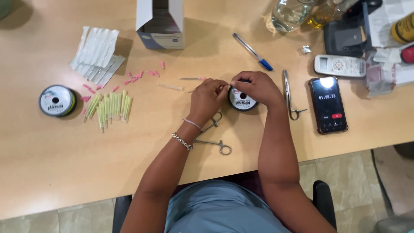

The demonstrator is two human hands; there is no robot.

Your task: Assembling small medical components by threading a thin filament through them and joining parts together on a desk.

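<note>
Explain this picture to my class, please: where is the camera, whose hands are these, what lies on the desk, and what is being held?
There is one picture, taken by a camera worn on a person's head, looking down at their own two bare hands over a wooden desk. The left hand and right hand meet above a small round spool, fingertips pinched together; anything between them is too fine to make out. Under the left wrist lie metal clamp scissors. Further left are yellow-green tubes, tiny pink caps, clear wrappers and a second spool. To the right lie metal forceps, a phone running a timer, a remote control and a blue pen.
</note>
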